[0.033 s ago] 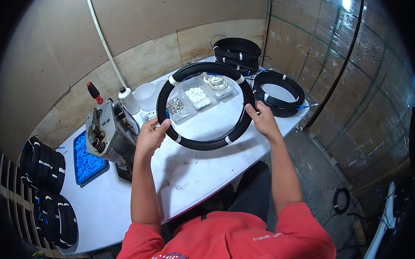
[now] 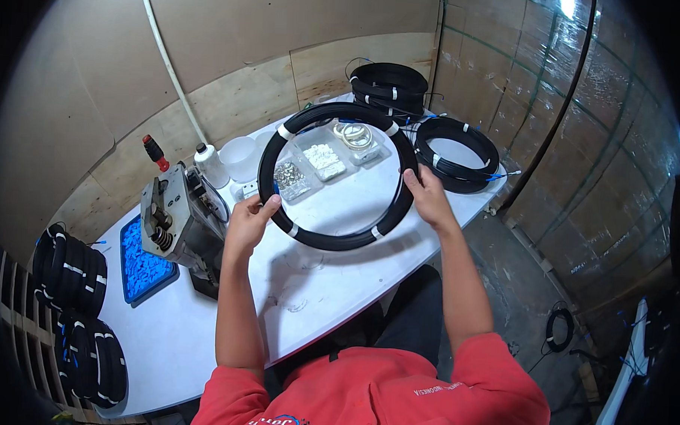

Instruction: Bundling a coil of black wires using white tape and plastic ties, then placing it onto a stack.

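Observation:
A large black cable coil [image 2: 333, 241], bound with several white bands, is held up above the white table. My left hand [image 2: 248, 223] is closed on its left side, with the thumb lying over the front. On the opposite side my right hand [image 2: 429, 198] grips the rim the same way, thumb in front. The fingers behind the coil are mostly hidden. Through the ring I see clear boxes, one with small metal parts [image 2: 289, 179], one with white pieces [image 2: 324, 161], and one with a pale looped strand [image 2: 356, 135].
A metal press-like machine [image 2: 177, 214] stands at left beside a tray of blue pieces [image 2: 145, 262]. More black coils sit at the back [image 2: 389, 87], right [image 2: 457, 160] and left edge [image 2: 76, 271]. A white bottle [image 2: 210, 165] and red-black screwdriver [image 2: 155, 153] are near the wall.
The coil has tilted and shifted very slightly, with its lower edge a little lower. Both hands keep their hold, and everything else stays in place.

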The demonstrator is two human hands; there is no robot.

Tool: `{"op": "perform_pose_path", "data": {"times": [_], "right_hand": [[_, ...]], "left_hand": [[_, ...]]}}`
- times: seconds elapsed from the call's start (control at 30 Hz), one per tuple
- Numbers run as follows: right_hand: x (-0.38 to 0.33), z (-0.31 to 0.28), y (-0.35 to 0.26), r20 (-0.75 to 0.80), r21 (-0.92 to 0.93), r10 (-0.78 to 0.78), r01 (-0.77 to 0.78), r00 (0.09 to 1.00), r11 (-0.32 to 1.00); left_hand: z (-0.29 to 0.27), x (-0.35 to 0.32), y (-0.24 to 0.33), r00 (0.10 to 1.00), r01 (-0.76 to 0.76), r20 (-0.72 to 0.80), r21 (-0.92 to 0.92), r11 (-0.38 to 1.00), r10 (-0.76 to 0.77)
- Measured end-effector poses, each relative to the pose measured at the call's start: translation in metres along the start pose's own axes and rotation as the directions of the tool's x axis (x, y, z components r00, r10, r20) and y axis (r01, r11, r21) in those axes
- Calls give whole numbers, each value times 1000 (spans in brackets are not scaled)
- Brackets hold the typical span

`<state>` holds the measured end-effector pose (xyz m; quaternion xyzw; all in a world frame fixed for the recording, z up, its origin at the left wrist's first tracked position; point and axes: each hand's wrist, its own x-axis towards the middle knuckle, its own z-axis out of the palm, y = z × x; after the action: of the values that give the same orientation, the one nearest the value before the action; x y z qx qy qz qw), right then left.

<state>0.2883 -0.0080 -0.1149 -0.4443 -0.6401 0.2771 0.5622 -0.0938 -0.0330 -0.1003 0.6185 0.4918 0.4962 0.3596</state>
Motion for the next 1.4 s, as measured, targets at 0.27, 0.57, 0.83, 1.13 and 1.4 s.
{"op": "perform_pose_path", "data": {"times": [0.27,0.57,0.83,1.13,1.4], "right_hand": [[-26,41,-32,52,641,359,-307,932,703],[-23,36,-26,52,622,413,-353,909,699],[-22,36,-4,108,731,489,-402,865,551],[-29,20,-26,112,731,397,-346,911,589],[-16,-11,-31,288,411,-16,-109,958,905]], "left_hand": [[57,-5,10,942,139,-238,-364,921,-237],[56,-10,14,941,150,-217,-420,895,-260],[58,-23,36,967,102,-179,-377,921,-181],[44,-17,23,977,165,-33,-518,840,-212],[-7,-7,11,948,312,261,-653,690,-182]]}}
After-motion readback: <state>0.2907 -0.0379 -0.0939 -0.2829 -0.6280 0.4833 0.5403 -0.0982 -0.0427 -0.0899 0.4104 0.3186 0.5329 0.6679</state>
